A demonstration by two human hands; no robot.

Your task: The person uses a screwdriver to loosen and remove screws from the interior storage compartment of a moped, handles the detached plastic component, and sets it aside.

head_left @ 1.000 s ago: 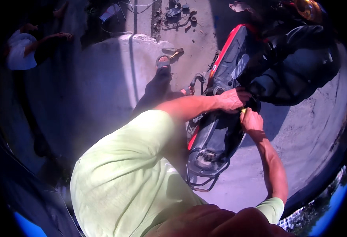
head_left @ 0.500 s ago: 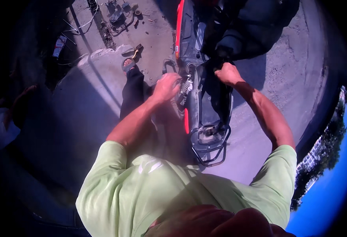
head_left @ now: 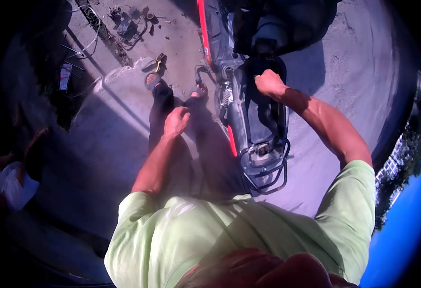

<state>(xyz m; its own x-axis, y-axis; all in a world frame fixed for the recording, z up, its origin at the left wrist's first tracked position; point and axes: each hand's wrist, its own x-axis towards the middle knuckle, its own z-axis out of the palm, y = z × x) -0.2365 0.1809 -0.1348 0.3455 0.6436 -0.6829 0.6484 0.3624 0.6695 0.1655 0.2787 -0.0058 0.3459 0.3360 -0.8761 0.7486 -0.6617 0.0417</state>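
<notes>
A motorbike (head_left: 239, 115) with dark bodywork and red side trim (head_left: 232, 140) stands in front of me, a little right of centre. My right hand (head_left: 269, 84) is closed in a fist above the dark recess in its middle; what the fingers hold, if anything, is hidden. My left hand (head_left: 175, 122) hovers over my legs, apart from the bike, its fingers curled inward. Nothing shows clearly inside it. Between my left hand and the bike's body is a coil-spring shock absorber (head_left: 227, 97). A black tubular rear rack (head_left: 284, 168) points toward me.
A bulky dark shape (head_left: 297, 24) covers the bike's far part. Loose parts and cables (head_left: 124, 24) lie on the ground at the far left, near a yellow-handled tool (head_left: 159, 61) by my foot. Another person (head_left: 16, 185) is at the left rim.
My left hand has left the bike's side near the spring and drawn back left, over my legs. My right hand stays at the recess. The view has shifted slightly.
</notes>
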